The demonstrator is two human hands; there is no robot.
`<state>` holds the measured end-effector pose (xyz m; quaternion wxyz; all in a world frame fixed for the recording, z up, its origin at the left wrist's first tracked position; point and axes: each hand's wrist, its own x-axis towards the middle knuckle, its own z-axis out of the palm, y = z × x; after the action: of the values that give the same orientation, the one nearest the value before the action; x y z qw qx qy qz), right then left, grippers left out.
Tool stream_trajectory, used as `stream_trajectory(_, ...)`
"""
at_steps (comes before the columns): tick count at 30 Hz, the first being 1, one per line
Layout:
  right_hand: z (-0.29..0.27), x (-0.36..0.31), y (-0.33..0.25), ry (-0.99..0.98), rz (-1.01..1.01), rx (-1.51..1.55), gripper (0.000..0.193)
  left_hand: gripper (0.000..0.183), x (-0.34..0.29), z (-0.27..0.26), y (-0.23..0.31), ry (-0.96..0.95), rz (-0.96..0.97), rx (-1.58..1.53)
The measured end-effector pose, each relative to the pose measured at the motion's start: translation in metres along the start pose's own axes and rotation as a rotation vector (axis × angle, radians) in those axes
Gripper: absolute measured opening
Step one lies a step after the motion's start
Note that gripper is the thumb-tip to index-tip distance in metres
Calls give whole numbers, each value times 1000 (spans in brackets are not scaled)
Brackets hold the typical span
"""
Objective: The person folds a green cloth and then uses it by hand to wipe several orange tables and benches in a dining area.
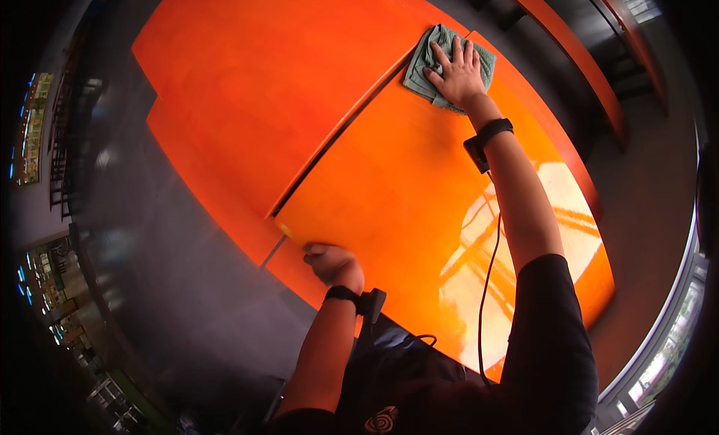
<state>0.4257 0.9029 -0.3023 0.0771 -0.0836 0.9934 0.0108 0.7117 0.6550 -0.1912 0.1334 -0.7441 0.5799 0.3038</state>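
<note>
My right hand (pixel 458 75) lies flat with its fingers spread on a folded grey-green cloth (pixel 431 83). The cloth rests near the far right edge of a glossy orange table (pixel 374 173), by the end of the dark gap between two tabletops. My left hand (pixel 335 264), slightly blurred, is curled into a loose fist over the table's near left edge, and no object shows in it. Beyond the gap, a second orange tabletop (pixel 255 83) extends to the upper left. Both wrists wear black straps with small boxes.
A thin black cable (pixel 488 278) hangs beside my right arm, over a bright reflection on the near table. Orange benches (pixel 577 53) stand at the upper right. Grey floor (pixel 202 263) runs along the left. Dark chairs (pixel 64 158) line the far left.
</note>
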Motion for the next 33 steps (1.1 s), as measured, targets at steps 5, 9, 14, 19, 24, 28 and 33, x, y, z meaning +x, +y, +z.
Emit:
stream_trajectory(5,9,-39,-55,83,-138,82,67,67,30,2,-11,-118,-12,-69)
stream_trajectory(9,-4,-121,-78,28,-169,178,68,64,19,6,-24,-59,87,89)
stream_trajectory(14,-15,-226,-116,-38,-202,412,79,41,58,40,-65,255,123,255)
stream_trajectory(19,-29,-303,-128,-64,-137,483,74,32,58,49,-49,242,151,323)
stream_trajectory(24,9,-356,-134,149,-87,503,50,30,111,46,-34,29,202,247)
stream_trajectory(28,29,-378,-116,211,57,503,53,40,171,55,-27,-155,310,207)
stream_trajectory(33,40,-433,-101,261,316,495,54,53,261,37,16,-429,363,137)
